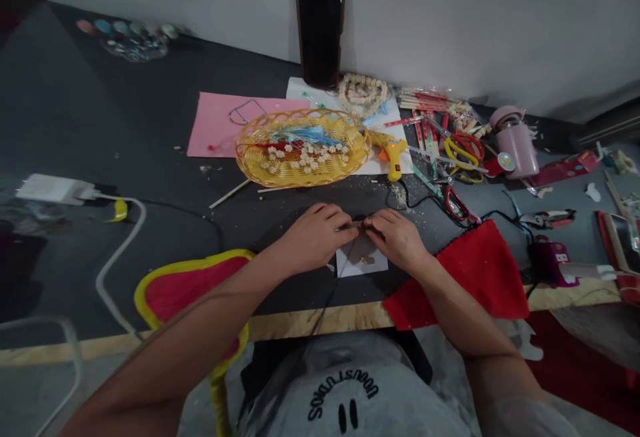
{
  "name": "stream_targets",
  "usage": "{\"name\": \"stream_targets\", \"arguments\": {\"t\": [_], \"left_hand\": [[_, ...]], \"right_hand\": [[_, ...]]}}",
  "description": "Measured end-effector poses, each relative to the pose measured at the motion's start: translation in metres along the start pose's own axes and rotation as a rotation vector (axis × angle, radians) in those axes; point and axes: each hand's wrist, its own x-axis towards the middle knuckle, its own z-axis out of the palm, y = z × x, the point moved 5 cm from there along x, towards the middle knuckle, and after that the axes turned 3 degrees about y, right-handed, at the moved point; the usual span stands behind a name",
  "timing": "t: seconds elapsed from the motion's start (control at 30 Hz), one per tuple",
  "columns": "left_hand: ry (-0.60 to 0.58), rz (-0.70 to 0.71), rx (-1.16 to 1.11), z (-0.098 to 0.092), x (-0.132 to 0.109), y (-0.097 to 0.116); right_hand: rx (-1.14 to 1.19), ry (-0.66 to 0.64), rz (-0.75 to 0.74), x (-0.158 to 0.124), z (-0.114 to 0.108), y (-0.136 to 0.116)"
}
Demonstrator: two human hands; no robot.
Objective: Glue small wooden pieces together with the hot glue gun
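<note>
My left hand and my right hand meet above a small white paper near the front of the dark table. Fingers and thumbs on both sides are pinched together, their tips almost touching. A small dark thing seems to be between them, but it is too small and too covered to name. On the paper below lies a tiny beige piece. Just beyond the hands stands a yellow woven basket holding small pale flower-shaped pieces and blue tassels.
A yellow glue gun lies right of the basket, its cord trailing right. Scissors, pliers and a pink bottle crowd the right side. Red cloth lies by my right forearm; a yellow-edged red shape is under my left.
</note>
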Motion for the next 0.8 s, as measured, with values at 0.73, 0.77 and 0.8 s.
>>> {"name": "stream_targets", "arguments": {"t": [0.73,0.77,0.8], "left_hand": [[-0.007,-0.019,0.085,0.006,0.002,0.001],[-0.010,-0.019,0.085,0.006,0.002,0.001],[-0.014,-0.019,0.085,0.006,0.002,0.001]], "right_hand": [[-0.359,-0.121,-0.036,0.156,-0.039,-0.020],[-0.386,-0.164,-0.021,0.163,-0.033,-0.020],[-0.403,-0.207,-0.003,0.168,-0.028,-0.020]]}}
